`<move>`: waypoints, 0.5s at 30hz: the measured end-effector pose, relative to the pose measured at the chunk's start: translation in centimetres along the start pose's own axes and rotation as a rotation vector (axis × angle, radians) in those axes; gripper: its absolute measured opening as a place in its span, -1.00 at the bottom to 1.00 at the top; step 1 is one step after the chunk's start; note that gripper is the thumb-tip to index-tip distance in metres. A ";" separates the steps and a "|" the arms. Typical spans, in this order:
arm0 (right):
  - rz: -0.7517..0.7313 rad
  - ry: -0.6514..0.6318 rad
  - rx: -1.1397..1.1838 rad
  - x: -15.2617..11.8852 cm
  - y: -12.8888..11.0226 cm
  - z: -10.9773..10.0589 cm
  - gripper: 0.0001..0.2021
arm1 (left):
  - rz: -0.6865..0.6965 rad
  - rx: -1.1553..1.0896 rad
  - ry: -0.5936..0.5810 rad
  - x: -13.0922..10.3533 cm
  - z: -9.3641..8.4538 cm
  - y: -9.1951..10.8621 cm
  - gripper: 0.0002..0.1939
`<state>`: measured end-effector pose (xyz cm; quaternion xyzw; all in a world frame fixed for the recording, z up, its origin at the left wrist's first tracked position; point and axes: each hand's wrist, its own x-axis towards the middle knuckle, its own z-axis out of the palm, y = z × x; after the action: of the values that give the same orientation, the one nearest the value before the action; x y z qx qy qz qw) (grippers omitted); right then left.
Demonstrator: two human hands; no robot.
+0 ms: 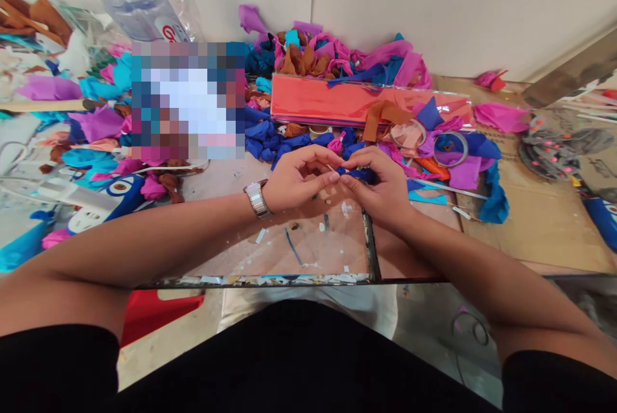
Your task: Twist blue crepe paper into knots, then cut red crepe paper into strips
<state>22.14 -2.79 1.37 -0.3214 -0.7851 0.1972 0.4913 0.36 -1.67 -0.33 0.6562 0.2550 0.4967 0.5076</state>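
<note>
Close above the worktop, my two hands meet at the fingertips around a small dark blue bundle (pixel 355 173) of gathered cloth or crepe paper. My right hand (pixel 383 185) is closed, with thumb and fingers pinching the bundle. The thumb and forefinger of my left hand (pixel 299 176) close on its left end, where a thin pale strip or thread shows. The curled fingers partly hide the bundle. Just beyond the hands lie several similar blue bundles (pixel 260 133). A flat red sheet pack (pixel 332 101) in clear wrap rests behind them.
Colourful scraps (pixel 405 66) are heaped along the wall. At right are a tape roll (pixel 465 148), brown cardboard (pixel 535 220) and a grey netted bundle (pixel 549 149). A plastic bottle (pixel 139 11) stands back left, near a blue-and-white power strip (pixel 103 204). The table's front edge (pixel 289 281) lies near my body.
</note>
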 end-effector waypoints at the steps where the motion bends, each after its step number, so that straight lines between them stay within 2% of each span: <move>1: -0.004 0.000 0.006 0.0 0.0 0.0 -0.81 | -0.005 0.005 0.001 0.0 0.0 0.0 -0.68; 9: 0.061 0.045 0.027 -0.3 0.3 0.2 -0.67 | 0.006 -0.070 0.001 -0.1 0.1 -0.1 -0.70; 15: -0.044 0.015 -0.049 0.0 0.1 0.0 -0.85 | -0.025 0.004 0.047 0.2 -0.1 0.1 -0.69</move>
<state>22.16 -2.73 1.33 -0.3174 -0.7930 0.1645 0.4933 0.27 -1.52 -0.13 0.6422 0.2760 0.5052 0.5062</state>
